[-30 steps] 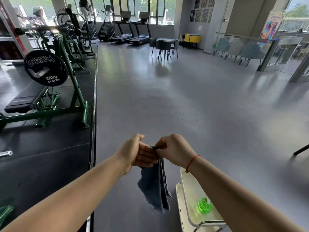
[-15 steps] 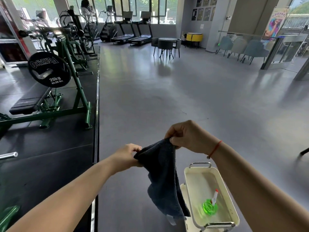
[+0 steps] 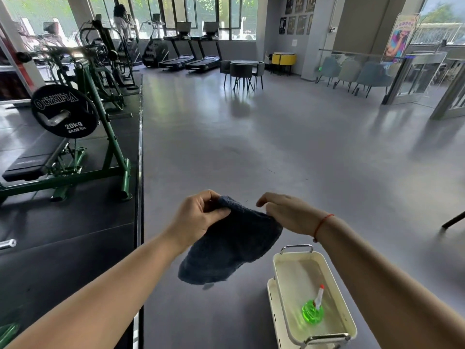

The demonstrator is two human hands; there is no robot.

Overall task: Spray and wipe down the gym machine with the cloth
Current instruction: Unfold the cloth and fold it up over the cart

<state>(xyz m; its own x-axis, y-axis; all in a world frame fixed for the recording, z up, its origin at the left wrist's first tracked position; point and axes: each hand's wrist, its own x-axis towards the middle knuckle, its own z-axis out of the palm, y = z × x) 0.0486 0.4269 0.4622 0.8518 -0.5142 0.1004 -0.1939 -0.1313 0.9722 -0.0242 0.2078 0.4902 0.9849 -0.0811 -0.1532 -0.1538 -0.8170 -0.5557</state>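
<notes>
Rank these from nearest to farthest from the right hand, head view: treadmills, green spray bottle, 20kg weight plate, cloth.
From the right hand:
1. cloth, held by it.
2. green spray bottle, in the tray below.
3. 20kg weight plate, far left.
4. treadmills, far back.

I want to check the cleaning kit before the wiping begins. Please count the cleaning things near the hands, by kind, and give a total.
cloth: 1
spray bottle: 1
cart: 1
Total: 3
</notes>
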